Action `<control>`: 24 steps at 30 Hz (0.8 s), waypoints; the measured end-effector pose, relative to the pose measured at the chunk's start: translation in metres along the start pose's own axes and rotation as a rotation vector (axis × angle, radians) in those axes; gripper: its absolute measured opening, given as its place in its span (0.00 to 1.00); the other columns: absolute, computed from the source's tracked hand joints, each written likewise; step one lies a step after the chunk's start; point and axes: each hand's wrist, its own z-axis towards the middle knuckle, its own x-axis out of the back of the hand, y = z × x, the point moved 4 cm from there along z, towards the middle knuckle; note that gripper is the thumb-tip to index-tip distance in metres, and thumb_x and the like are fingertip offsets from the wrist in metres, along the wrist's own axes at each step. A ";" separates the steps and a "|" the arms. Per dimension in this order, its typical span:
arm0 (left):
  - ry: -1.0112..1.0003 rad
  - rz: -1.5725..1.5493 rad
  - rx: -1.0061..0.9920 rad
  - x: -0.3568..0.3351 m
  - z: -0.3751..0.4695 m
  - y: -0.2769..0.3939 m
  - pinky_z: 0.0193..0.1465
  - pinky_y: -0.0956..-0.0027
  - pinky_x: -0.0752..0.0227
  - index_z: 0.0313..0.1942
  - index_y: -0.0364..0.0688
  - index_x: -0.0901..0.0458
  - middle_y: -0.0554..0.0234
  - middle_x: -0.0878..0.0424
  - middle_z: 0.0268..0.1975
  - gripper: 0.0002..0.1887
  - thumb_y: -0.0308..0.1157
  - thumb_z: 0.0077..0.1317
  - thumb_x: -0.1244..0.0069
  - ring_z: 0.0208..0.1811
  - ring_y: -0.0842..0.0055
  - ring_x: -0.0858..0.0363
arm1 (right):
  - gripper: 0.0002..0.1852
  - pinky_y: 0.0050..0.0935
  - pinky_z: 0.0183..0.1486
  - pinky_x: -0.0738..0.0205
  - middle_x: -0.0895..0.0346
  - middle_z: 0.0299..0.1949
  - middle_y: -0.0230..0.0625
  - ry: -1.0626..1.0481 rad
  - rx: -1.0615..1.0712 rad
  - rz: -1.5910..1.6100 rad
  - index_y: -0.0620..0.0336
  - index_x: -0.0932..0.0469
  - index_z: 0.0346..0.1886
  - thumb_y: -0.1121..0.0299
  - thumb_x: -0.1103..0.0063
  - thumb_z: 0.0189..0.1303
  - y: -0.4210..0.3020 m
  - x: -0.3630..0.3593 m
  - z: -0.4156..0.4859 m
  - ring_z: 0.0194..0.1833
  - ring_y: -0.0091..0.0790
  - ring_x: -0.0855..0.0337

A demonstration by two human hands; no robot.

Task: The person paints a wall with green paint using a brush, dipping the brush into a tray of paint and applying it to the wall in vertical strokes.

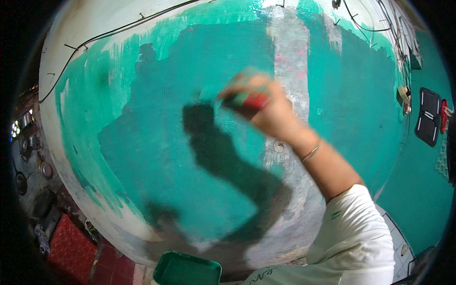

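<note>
My right hand (260, 101) is raised in front of a wall, its fingers closed around a paintbrush (254, 100) whose red part shows; motion blurs both. The wall (160, 78) carries green paint, wet and streaky along the top and left, with a bare grey vertical strip (290, 46) right of the hand. A shadow of the arm falls on the paint. At the bottom, a green plastic tray (190, 267) is partly cut off by the picture's edge. My left hand is out of view.
Black cables (124, 27) and nails run along the wall's top left. More wires hang at the upper right beside a black rack-like object (427, 117). Pans and a red mat (71, 247) lie at the lower left. White tiles (400, 242) show at the lower right.
</note>
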 end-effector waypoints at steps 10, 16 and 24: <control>-0.081 -0.109 0.000 -0.047 0.014 -0.031 0.44 0.42 0.22 0.59 0.49 0.24 0.55 0.19 0.56 0.28 0.55 0.64 0.50 0.53 0.56 0.21 | 0.14 0.33 0.44 0.21 0.17 0.39 0.40 0.168 0.236 -0.504 0.54 0.15 0.43 0.78 0.34 0.51 0.129 0.126 0.055 0.38 0.45 0.16; -0.087 -0.142 -0.022 -0.074 0.014 -0.058 0.46 0.42 0.22 0.59 0.48 0.23 0.54 0.19 0.56 0.28 0.54 0.63 0.48 0.53 0.55 0.20 | 0.11 0.36 0.42 0.23 0.20 0.34 0.39 -0.190 0.007 -0.396 0.59 0.16 0.39 0.78 0.30 0.51 0.074 0.150 -0.006 0.37 0.46 0.18; -0.068 -0.067 0.036 -0.090 0.007 -0.089 0.51 0.36 0.27 0.64 0.50 0.29 0.54 0.24 0.62 0.34 0.55 0.59 0.46 0.58 0.52 0.25 | 0.07 0.44 0.43 0.27 0.24 0.38 0.48 0.094 0.122 -0.285 0.67 0.19 0.37 0.76 0.45 0.58 0.104 0.152 0.076 0.38 0.53 0.22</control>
